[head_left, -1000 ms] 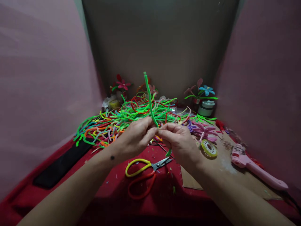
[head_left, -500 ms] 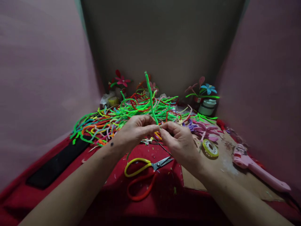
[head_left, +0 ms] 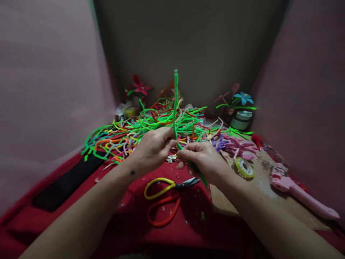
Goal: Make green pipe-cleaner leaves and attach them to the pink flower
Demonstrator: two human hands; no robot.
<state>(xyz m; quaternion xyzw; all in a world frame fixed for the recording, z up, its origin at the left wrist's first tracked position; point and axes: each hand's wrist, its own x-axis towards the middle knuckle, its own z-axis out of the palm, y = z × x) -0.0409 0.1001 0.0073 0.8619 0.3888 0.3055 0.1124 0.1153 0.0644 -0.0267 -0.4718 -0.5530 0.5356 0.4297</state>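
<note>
Between my two hands is a green pipe cleaner (head_left: 176, 104), its upper length standing nearly upright and its lower end trailing below my right hand. My left hand (head_left: 155, 144) is closed, with thumb and fingers pinching the stem from the left. Just below that grip, my right hand (head_left: 203, 160) pinches it too, thumb and fingertips together. Under the hands, scissors (head_left: 185, 182) with one yellow and one red handle lie on the red cloth (head_left: 129, 219). Behind them spreads a heap of pipe cleaners (head_left: 156, 124), mostly green.
At the right, a yellow tape roll (head_left: 244, 167), a pink pipe-cleaner piece (head_left: 239, 148) and a pink tool (head_left: 302, 194) lie on cardboard (head_left: 265, 194). A black flat object (head_left: 67, 183) lies at the left. Pipe-cleaner flowers (head_left: 244, 98) and a lidded jar (head_left: 240, 119) stand at the back.
The green pipe cleaner has straightened to nearly vertical, and its lower end now shows below my right hand. Both hands keep pinching it; my right fingers have shifted slightly lower.
</note>
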